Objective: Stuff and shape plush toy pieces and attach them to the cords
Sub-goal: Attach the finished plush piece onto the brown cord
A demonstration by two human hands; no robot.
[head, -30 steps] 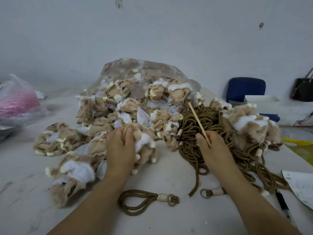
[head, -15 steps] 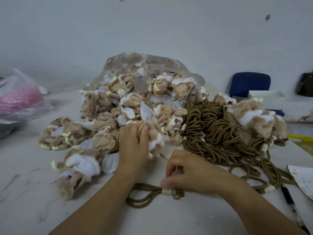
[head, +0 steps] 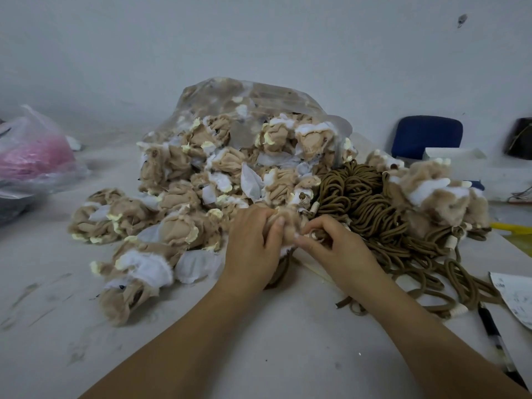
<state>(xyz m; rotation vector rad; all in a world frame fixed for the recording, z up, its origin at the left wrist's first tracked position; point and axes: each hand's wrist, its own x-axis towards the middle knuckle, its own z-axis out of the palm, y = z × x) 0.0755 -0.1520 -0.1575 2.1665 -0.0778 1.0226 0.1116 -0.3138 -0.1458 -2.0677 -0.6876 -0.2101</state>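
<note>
Head view: left hand (head: 253, 243) has its grip curled round one tan plush piece (head: 285, 226) mid table (head: 259, 341); right hand (head: 335, 247) pinches the bound end of a brown cord (head: 280, 273) right against it, at the piece's 3 o'clock. Piece looks light, soft and squashy, so I'd hold it by the gathered neck, not the fluff; cord looks limp, so take it at the wrapped end. From the hands, the plush pile (head: 201, 180) sits at 11 o'clock, the cord bundle (head: 362, 197) at 1 o'clock.
</note>
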